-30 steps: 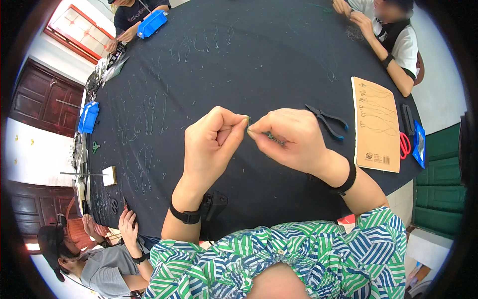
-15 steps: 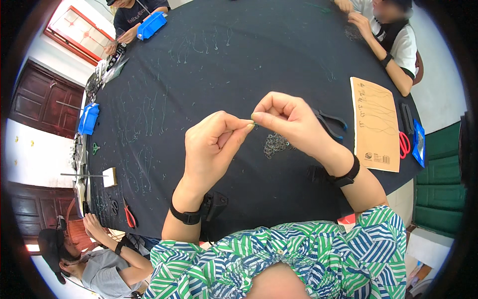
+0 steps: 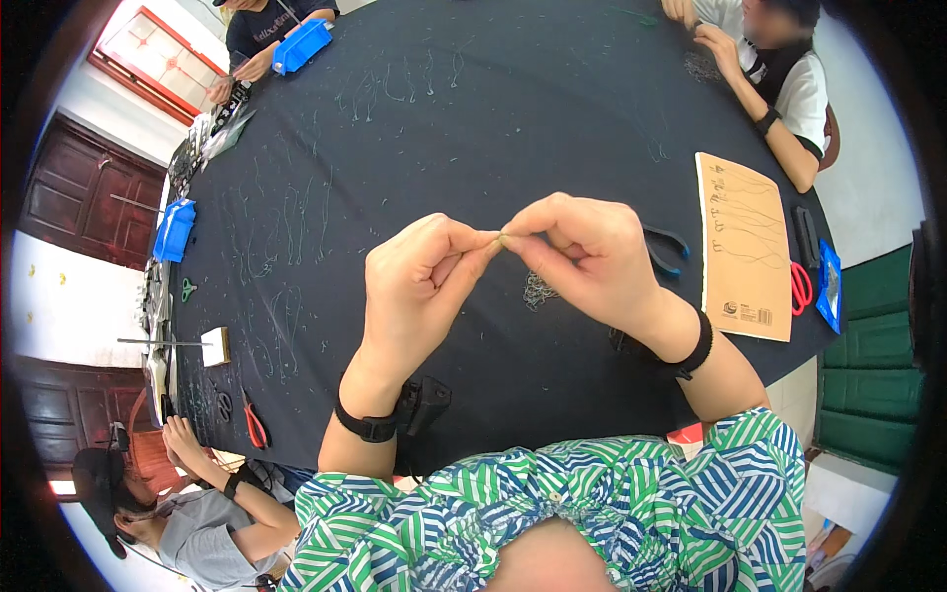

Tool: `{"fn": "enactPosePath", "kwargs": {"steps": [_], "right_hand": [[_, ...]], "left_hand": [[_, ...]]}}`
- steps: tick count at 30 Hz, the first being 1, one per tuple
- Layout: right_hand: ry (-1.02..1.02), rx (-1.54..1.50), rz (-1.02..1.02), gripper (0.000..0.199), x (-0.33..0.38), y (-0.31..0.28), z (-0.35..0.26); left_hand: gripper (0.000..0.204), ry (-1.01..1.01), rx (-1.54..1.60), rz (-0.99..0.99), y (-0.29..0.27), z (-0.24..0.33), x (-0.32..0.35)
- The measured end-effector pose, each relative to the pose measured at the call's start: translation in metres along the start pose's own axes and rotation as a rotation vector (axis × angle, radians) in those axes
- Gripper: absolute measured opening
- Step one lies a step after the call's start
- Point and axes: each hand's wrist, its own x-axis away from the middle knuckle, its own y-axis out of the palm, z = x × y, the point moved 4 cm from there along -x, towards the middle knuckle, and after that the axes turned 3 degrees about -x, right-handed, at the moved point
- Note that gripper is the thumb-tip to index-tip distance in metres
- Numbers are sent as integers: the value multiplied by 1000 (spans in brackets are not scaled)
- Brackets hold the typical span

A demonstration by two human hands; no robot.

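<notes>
Above the dark tablecloth, my left hand (image 3: 414,286) and my right hand (image 3: 597,257) meet at their fingertips. Each pinches thumb against forefinger. A tiny greenish bit shows where the tips touch, too small for me to name. Partly behind my right hand lies a small heap of metal pieces (image 3: 538,290), like rings or hooks. Beyond that hand, dark pliers with blue-tipped handles (image 3: 666,253) are half covered. A black object (image 3: 426,407) sits on the cloth beside my left wrist.
At right lie a tan cardboard sheet (image 3: 745,281) bearing threaded pieces, red-handled scissors (image 3: 801,288) and a blue packet (image 3: 831,281). Green threads (image 3: 296,237) spread over the left side, near red-handled pliers (image 3: 255,428) and a blue bin (image 3: 175,233). Several people work around the table.
My right hand has shifted slightly right and turned, covering more of the heap and pliers. Its fingertips now press against those of my left hand, which has barely moved.
</notes>
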Motion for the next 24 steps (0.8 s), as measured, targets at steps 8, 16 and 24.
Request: {"fn": "enactPosePath", "kwargs": {"steps": [8,16,24], "right_hand": [[418,-424,-46,11,1,5,28],[407,-444,-95,12,13,20,19],[-166,105,8,11,-2,1,-9]], "left_hand": [[6,30,-34,-34,1,2,1],[4,-27,30,59,-1,-5,2],[4,37,-28,18,1,2,0]]}}
